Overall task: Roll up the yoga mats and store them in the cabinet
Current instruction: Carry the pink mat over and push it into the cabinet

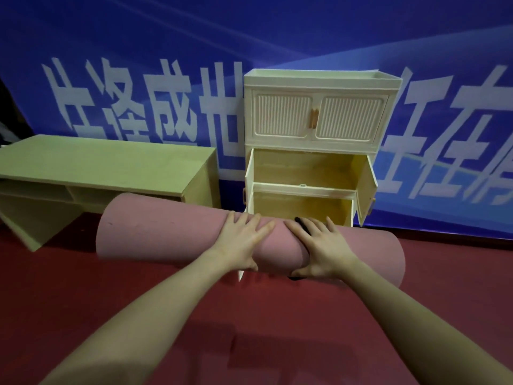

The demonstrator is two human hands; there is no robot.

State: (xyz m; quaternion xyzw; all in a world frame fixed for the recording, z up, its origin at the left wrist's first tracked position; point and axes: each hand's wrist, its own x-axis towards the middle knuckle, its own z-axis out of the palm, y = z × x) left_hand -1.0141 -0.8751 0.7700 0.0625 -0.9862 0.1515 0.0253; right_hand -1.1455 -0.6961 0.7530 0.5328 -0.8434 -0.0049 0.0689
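Blue banner [138, 37] wall, red floor [83, 301], and my two hands on a rolled pink mat.

From my seat I see the banner with large white characters filling the background, a low pale wooden counter [105, 162] at left, and a cream cabinet [316, 112] at right: its upper doors closed, its lower doors swung open on two bare compartments. The pink yoga mat [172, 234] lies rolled on the floor just before the cabinet, long axis running left to right, the right end dipping nearer me. My left hand [241, 240] and right hand [322, 245] lie side by side on its middle, fingers straight and spread over the top, thumbs under the near side. A black strap [302, 225] shows beneath the right fingers.
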